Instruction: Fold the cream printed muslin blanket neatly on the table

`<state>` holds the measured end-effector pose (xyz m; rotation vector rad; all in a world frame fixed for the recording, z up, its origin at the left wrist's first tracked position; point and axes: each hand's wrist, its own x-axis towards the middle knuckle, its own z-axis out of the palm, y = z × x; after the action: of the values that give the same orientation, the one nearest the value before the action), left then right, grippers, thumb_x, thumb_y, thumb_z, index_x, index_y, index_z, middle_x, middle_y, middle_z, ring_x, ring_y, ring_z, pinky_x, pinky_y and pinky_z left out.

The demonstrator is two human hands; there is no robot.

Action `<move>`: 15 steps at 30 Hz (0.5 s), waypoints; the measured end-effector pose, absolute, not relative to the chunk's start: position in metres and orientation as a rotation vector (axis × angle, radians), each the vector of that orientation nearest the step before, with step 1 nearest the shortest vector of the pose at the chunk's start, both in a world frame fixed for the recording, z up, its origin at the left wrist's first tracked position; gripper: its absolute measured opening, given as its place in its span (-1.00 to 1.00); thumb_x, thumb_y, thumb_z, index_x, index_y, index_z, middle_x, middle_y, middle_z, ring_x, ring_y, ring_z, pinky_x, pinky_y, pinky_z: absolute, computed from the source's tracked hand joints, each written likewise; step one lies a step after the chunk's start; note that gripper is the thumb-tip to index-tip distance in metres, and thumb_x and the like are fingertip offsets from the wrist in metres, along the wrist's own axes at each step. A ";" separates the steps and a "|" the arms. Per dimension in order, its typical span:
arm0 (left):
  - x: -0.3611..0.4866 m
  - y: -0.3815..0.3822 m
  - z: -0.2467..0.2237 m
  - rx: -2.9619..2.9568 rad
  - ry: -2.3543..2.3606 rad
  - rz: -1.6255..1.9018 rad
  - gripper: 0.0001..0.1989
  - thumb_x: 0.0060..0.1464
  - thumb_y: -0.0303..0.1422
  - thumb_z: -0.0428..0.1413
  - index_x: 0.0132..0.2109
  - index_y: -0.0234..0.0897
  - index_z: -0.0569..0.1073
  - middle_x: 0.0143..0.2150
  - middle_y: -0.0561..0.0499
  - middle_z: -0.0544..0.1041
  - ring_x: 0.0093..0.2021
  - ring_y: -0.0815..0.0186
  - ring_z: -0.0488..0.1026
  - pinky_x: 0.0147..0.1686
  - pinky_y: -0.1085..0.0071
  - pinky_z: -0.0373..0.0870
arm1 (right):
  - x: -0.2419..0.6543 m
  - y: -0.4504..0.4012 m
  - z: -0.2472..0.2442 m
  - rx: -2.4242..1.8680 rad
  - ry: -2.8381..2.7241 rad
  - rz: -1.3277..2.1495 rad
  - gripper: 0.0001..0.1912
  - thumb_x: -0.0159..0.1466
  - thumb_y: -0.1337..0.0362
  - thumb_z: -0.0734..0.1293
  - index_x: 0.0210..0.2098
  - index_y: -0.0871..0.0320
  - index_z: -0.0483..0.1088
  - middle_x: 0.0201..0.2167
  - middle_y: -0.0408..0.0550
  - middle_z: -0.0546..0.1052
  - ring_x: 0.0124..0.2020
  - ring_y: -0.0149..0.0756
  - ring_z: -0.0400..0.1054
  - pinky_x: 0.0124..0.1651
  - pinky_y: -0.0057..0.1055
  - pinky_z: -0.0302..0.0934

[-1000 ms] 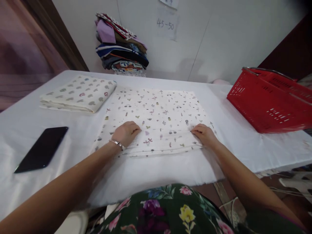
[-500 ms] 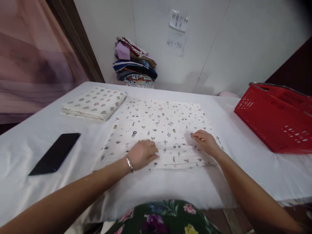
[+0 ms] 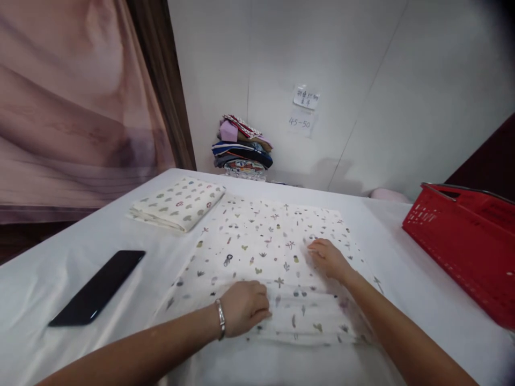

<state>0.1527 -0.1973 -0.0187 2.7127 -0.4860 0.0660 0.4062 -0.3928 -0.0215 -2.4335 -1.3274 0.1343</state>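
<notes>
A thin white cloth [image 3: 265, 230] printed with small plants and birds lies spread over the table, with soft creases across its near part. My left hand [image 3: 244, 307], a silver bracelet at its wrist, rests on the near part of the cloth with fingers curled together; what they pinch, if anything, is hidden. Farther out and to the right, my right hand [image 3: 326, 258] touches the cloth near its middle right. Its fingers point left and lie close together, and whether they grip any fabric is unclear.
A folded patterned cloth [image 3: 179, 203] lies at the back left, with a black phone [image 3: 98, 288] nearer on the left. At the right stands a red basket [image 3: 462, 241]. Stacked folded fabrics [image 3: 242, 147] are behind the white table [image 3: 161, 273], by the wall.
The view has tilted up, so the table sits lower. My right hand has moved a little farther over the cloth and to the left; my left hand remains on the near part.
</notes>
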 end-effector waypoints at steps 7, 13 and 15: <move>0.147 -0.208 -0.034 2.835 -0.628 0.256 -0.79 0.10 -0.30 0.03 -0.46 -0.24 0.22 -0.39 0.06 0.42 -0.40 0.34 0.31 -0.44 0.33 0.20 | 0.424 -0.359 -0.031 -2.532 -1.542 0.379 -0.34 0.29 -0.13 -0.02 0.25 0.07 0.09 0.33 -0.03 -0.07 0.33 -0.10 -0.30 0.30 -0.06 -0.35; 0.150 -0.209 -0.068 2.729 -0.620 0.398 -0.73 0.05 -0.14 0.03 -0.49 -0.17 0.22 -0.46 0.03 0.42 -0.50 0.31 0.31 -0.58 0.27 0.22 | 0.419 -0.319 -0.019 -2.543 -1.581 0.371 -0.26 0.27 -0.21 -0.15 0.31 0.02 -0.10 0.35 -0.17 -0.34 0.34 -0.18 -0.54 0.30 -0.12 -0.59; 0.154 -0.210 -0.083 2.700 -0.649 0.403 -0.72 0.04 -0.07 0.03 -0.46 -0.14 0.26 -0.44 0.01 0.43 -0.50 0.30 0.32 -0.59 0.27 0.24 | 0.423 -0.302 -0.021 -2.546 -1.614 0.432 -0.24 0.26 -0.22 -0.16 0.32 0.02 -0.15 0.35 -0.17 -0.36 0.34 -0.19 -0.55 0.30 -0.13 -0.59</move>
<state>0.1537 -0.2095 -0.0826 2.6997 -0.6492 0.4033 0.4233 -0.3021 -0.0205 -2.5462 -1.6144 0.4320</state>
